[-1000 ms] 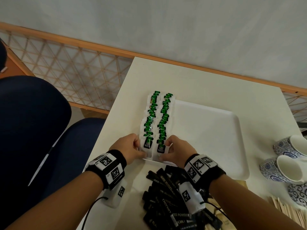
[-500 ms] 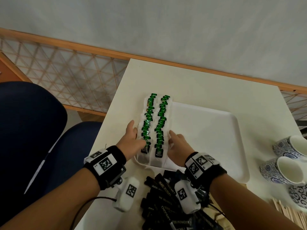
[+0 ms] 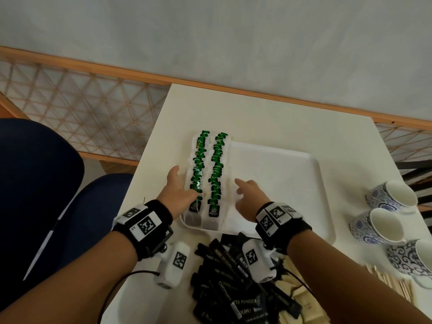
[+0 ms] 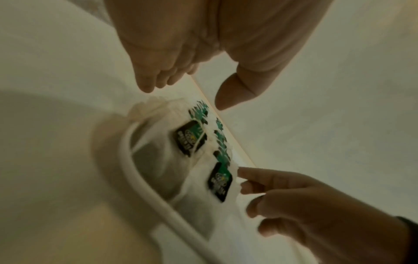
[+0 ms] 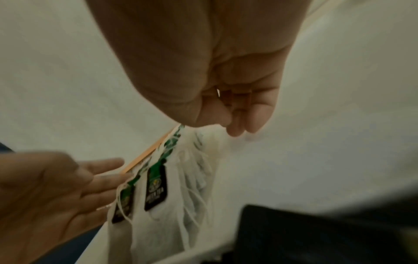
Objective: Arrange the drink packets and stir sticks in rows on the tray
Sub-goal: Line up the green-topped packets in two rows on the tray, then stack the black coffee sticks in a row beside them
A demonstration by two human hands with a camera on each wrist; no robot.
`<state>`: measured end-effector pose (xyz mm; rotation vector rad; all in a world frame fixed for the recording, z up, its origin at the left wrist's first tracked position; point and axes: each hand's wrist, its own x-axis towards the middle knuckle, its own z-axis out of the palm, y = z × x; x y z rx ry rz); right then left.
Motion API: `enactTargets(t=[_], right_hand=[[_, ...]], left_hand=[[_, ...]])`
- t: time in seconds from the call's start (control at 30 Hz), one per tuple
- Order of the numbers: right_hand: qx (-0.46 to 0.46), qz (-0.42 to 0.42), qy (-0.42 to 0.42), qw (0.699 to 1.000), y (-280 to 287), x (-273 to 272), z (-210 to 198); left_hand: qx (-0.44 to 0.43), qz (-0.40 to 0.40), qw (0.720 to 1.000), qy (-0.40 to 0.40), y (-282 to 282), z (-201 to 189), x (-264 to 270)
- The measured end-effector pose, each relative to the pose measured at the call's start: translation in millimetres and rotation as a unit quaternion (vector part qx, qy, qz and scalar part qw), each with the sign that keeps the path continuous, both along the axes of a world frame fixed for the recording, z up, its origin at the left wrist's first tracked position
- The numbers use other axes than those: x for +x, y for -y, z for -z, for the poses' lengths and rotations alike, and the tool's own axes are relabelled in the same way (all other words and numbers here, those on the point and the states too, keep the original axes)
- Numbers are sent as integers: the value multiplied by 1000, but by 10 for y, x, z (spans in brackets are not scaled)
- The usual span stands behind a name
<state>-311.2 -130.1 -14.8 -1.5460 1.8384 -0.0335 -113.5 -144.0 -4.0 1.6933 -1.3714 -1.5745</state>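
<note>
On the left, the left hand (image 3: 177,192) lies with fingers (image 3: 174,171) stretched out flat along the outer edge of the tea bags (image 3: 207,170), holding nothing; the left wrist view shows those fingers straight and close together. The tea bags stand in two overlapped rows down the left side of the tray (image 3: 275,183), green tags up, and these rows look finished or nearly so. Just right of them the right hand (image 3: 247,197) hovers beside the inner row with the forefinger out and the other fingers loosely bent, gripping nothing; whether it touches the bags I cannot tell. Both hands seem to be squaring the rows. The rest of the tray, from the middle to its right rim, is bare. Still to place, I judge: the black packets (image 3: 233,284) heaped on the worktop (image 3: 257,108) in front of the tray, and the stir sticks (image 3: 388,280) lying at the far right below the cups (image 3: 383,213). So roughly a third of the arranging is done.
</note>
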Motion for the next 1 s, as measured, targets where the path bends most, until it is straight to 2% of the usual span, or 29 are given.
enactTargets(t=[0.07, 0.17, 0.3, 0.47, 0.57, 0.63, 0.77, 0.83, 1.0], right_hand=[[-28, 26, 15, 999, -201, -131, -63], [-61, 23, 8, 998, -563, -335, -135], [-96, 40, 14, 995, -1029, -535, -170], [-139, 42, -23, 989, -1487, -678, -119], [-159, 32, -29, 986, -1704, -755, -78], [-153, 18, -43, 987, -1819, -795, -79], [-60, -71, -121, 988, -2002, -790, -57], [-58, -96, -154, 982, -2050, -761, -19], [-134, -103, -154, 974, -2070, -663, 19]], left_hand=[[-56, 24, 996, 71, -143, -15, 91], [-145, 118, 967, 172, -410, -15, 208], [-175, 252, 934, 183, -788, 10, 155], [-225, 415, 845, 250, -1206, 78, -79], [-249, 487, 782, 299, -1462, 130, -213], [-254, 514, 752, 325, -1607, 176, -320], [-243, 536, 719, 370, -1744, 270, -564], [-235, 539, 707, 394, -1754, 319, -653], [-219, 499, 735, 403, -1714, 329, -682]])
